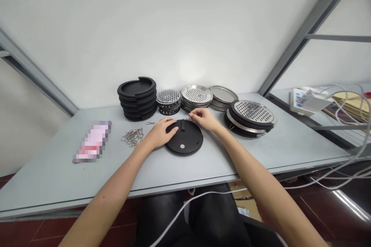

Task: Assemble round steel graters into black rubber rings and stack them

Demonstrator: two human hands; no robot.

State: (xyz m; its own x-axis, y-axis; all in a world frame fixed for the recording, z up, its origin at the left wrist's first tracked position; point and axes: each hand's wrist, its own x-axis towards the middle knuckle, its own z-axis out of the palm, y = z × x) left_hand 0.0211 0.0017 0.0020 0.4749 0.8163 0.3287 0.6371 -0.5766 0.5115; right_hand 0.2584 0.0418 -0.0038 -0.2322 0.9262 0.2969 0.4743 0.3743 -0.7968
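A black round disc (188,141) lies flat on the table in front of me, with a short strap (182,125) at its far edge and a small pale dot near its front. My left hand (162,132) grips the disc's left side, thumb on top and fingers along the far left rim. At the far right rim, my right hand (203,119) pinches a small metal clip (188,118), partly hidden by the fingers. Left of my left hand lies a pile of metal snap clips (133,137), with one loose clip (150,123) beyond it.
Along the wall stand a stack of black rings (137,100), small grater plates (168,98), larger grater plates (196,95) and plain metal discs (223,95). Black-rimmed graters (251,117) are piled at right. A pixelated pink item (92,141) lies left. White cables (348,162) hang at right.
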